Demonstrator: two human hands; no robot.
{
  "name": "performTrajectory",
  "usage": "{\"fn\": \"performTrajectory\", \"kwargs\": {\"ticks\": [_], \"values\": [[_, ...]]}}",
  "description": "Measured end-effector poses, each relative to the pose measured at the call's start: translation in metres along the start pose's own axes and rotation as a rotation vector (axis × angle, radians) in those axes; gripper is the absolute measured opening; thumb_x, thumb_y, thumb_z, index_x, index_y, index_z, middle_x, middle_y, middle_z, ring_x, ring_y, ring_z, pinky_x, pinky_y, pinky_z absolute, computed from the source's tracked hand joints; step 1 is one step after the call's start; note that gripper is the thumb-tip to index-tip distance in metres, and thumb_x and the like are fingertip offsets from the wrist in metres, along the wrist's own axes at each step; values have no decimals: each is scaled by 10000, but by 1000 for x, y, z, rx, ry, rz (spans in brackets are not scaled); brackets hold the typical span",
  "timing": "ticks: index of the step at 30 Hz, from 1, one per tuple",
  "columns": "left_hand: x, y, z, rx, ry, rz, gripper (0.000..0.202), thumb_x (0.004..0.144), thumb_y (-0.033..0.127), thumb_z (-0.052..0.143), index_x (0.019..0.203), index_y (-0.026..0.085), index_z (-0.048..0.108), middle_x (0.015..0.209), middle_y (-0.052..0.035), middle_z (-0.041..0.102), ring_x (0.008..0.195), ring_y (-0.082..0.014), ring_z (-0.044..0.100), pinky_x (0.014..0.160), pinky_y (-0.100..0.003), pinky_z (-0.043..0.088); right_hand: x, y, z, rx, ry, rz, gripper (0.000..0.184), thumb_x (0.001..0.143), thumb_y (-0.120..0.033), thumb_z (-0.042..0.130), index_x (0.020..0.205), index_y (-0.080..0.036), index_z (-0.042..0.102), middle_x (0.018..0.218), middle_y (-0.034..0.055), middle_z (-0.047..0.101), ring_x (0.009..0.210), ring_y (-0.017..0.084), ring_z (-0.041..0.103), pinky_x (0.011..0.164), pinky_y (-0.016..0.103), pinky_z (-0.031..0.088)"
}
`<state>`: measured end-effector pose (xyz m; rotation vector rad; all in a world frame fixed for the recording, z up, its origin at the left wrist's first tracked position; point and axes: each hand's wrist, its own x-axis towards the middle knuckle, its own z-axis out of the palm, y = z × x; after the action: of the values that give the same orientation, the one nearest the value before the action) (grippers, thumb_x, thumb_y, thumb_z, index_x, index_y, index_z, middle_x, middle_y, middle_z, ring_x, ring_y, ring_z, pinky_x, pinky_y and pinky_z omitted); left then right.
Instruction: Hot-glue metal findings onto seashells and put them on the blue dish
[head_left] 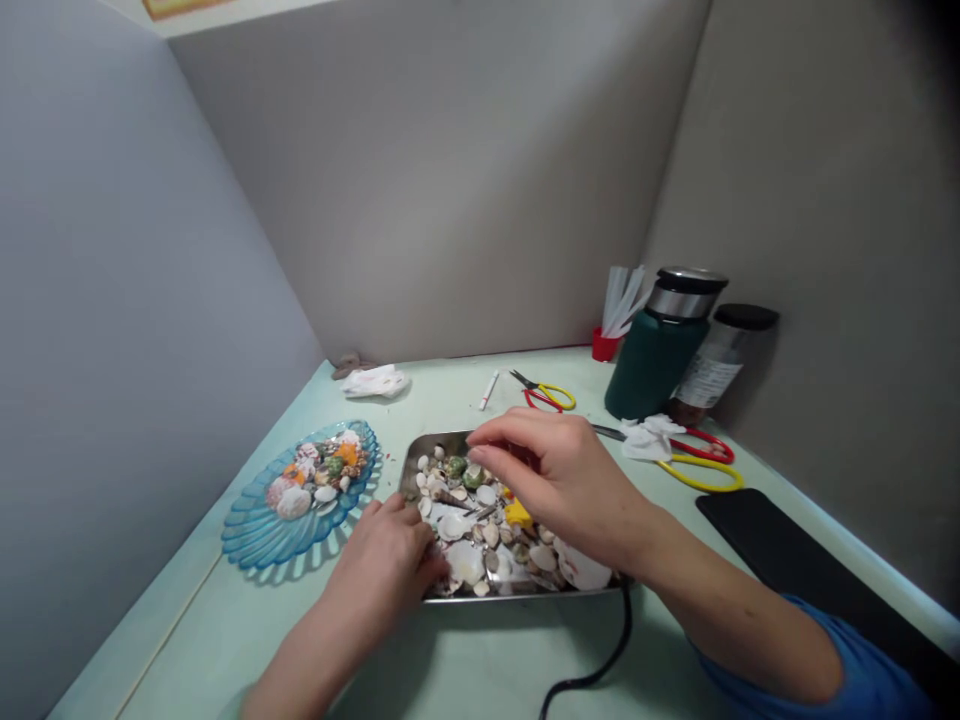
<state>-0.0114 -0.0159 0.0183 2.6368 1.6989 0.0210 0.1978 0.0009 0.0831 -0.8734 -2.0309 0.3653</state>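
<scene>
A shallow metal tray (517, 597) on the table is strewn with many small seashells (491, 534). Among them lie a yellow starfish-like piece (517, 513) and green-striped shells (472, 475). My left hand (390, 550) curls over the tray's left rim, its thumb reaching inside beside the shells. Above the tray's far side is my right hand (559, 480), thumb and index finger pinched together; anything between the tips is too small or hidden to name. Left of the tray, a blue scalloped dish (262, 535) holds shells and orange pieces (346, 453).
Small scissors (551, 392) and a white stick (488, 390) lie behind the tray. To the right are larger scissors (705, 472) with white tissue (651, 438), a dark green bottle (656, 360), a clear jar (716, 365) and a black flat object (795, 570). A black cable (615, 655) runs in front.
</scene>
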Motion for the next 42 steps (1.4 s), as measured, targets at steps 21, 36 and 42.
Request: {"fn": "performTrajectory", "kwargs": {"ticks": [21, 36, 42], "values": [[27, 1, -5, 10, -176, -39, 144, 723, 264, 559, 811, 265, 673, 741, -24, 689, 682, -216, 624, 564, -272, 379, 0, -4, -10, -44, 13, -53, 161, 886, -185, 534, 834, -145, 680, 812, 41, 699, 773, 148, 609, 705, 254, 426], [34, -22, -24, -428, 119, -146, 259, 854, 344, 367, 889, 242, 602, 854, -29, 649, 787, -201, 596, 704, -312, 449, 0, 0, -16, -90, 50, -42, 169, 891, -198, 522, 839, -160, 679, 803, 26, 692, 760, 143, 602, 696, 251, 418], [26, -41, -21, -653, 262, -261, 298, 842, 405, 359, 841, 204, 580, 847, -35, 617, 800, -201, 577, 715, -315, 470, -4, 3, -27, -125, 79, -1, 179, 886, -193, 514, 826, -168, 682, 806, 21, 699, 746, 143, 612, 665, 238, 415]]}}
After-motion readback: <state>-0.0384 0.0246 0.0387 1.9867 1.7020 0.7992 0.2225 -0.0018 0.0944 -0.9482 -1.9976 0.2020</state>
